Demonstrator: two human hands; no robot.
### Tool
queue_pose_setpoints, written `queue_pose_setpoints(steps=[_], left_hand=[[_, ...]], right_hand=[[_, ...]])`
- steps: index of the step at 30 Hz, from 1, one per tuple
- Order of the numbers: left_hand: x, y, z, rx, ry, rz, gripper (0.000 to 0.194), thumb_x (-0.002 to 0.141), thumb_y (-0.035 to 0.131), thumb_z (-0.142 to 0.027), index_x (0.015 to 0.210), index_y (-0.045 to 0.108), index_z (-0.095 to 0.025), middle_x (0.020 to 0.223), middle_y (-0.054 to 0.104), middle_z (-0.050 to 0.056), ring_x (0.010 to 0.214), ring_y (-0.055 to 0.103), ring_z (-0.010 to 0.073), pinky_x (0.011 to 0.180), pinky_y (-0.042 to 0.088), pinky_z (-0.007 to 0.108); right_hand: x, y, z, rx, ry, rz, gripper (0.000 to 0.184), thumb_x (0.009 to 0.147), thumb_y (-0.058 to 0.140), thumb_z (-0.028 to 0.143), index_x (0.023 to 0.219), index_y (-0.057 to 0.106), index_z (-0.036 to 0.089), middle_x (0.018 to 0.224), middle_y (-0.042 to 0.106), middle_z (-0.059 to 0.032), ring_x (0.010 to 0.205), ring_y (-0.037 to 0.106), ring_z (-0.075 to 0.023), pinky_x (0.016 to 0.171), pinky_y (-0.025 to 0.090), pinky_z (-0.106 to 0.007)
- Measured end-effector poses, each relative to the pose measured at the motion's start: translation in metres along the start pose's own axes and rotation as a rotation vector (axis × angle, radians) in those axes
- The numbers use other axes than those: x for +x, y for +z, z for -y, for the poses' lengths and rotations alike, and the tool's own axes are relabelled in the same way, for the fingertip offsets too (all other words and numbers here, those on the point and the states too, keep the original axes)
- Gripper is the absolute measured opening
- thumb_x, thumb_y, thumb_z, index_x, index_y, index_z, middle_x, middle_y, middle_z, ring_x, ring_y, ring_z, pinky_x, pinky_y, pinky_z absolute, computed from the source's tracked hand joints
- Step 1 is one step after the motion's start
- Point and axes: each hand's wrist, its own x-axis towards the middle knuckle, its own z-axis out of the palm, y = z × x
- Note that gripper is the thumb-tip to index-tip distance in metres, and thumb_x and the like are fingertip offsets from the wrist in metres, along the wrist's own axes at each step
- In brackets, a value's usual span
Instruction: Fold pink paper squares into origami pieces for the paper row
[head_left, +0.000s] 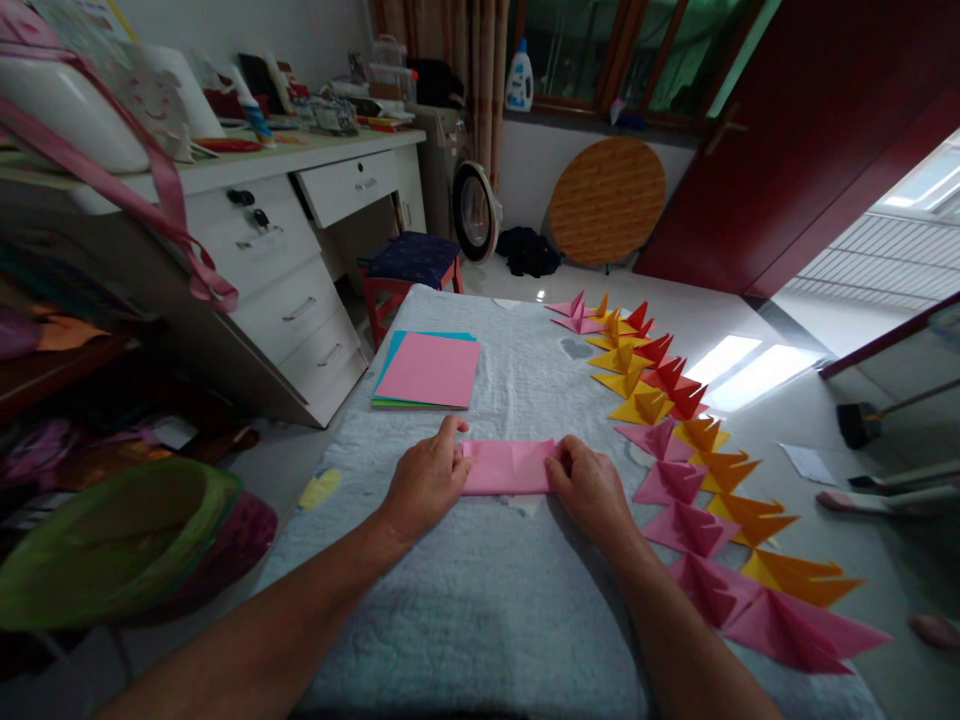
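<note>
Pink folded paper lies on the cloth-covered tabletop, nearer us than the sheet stack. We record left grip pinching its left end, right grip its right.

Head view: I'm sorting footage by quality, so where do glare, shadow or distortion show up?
In the head view, bright glare patches lie on the floor beside the red paper cranes; there too, a soft shadow darkens the cloth beside the right forearm, wide-angle distortion seems to tilt the door, and the folded pink paper shows no obvious blur.
</note>
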Motion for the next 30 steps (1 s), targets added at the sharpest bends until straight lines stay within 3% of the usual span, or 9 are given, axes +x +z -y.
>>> queue_pose_setpoints(steps=[30], left_hand=[[0.0031, -0.0043, -0.0056, 0.069, -0.059, -0.010, 0.031, 0.091, 0.055, -0.017, 0.120, 0.048, -0.020, 0.079, 0.068, -0.001, 0.078, 0.068, 0.0197, 0.068, 0.040, 0.028]], right_hand=[[-0.0004, 0.0002, -0.0009, 0.019, 0.004, -0.005, 0.015, 0.091, 0.048, 0.028, 0.079, 0.054, 0.021, 0.069, 0.064, -0.0032, 0.066, 0.058, -0.0177, 0.061, 0.031, -0.027]])
